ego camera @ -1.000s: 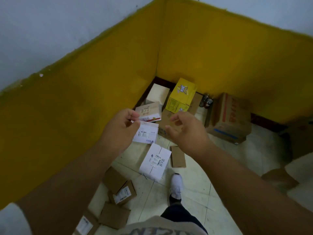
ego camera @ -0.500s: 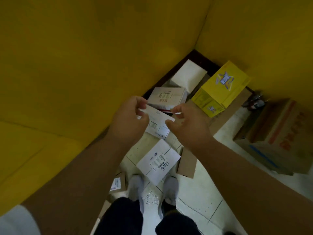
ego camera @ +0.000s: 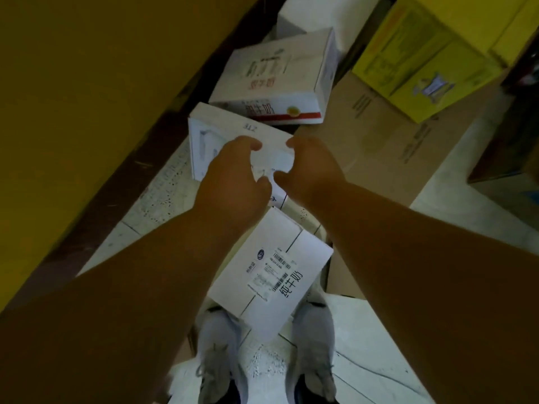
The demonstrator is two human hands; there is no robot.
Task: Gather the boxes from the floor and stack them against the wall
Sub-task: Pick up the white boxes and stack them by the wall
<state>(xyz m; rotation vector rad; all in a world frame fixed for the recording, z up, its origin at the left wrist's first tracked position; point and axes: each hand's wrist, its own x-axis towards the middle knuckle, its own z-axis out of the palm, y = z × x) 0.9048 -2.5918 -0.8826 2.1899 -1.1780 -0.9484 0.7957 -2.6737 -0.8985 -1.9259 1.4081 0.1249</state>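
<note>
Both hands are lowered over a flat white box (ego camera: 233, 132) that lies on the floor beside the dark skirting of the yellow wall (ego camera: 87, 83). The left hand (ego camera: 233, 176) covers the box's near middle, its fingers curled over the top face; the right hand (ego camera: 312, 167) has its fingertips curled at the box's right-hand near corner. Whether either grip has actually closed on the carton cannot be told: the fingers are bent at its edges, but the contact lines are hidden by the hands themselves.

Key relation: the box lies directly under and just ahead of both hands, its long axis running from upper left to lower right, roughly along the wall. The left hand is the nearer to its centre; the right sits at its end.

Appearance: the carton is thin and white, with faint grey print on the left portion and small handwritten marks near the far edge. It appears light and empty, judged by its flatness.

Surroundings: a white carton with red print (ego camera: 277, 74) lies just beyond it, touching or nearly so. A second white box with barcode labels (ego camera: 274, 266) lies nearer, between the forearms and above the grey shoes (ego camera: 315, 351). A flattened brown cardboard sheet (ego camera: 393, 147) lies to the right, carrying a yellow box (ego camera: 423, 62).

Assessment: the lift has not begun, and stacking remains largely to be done.
</note>
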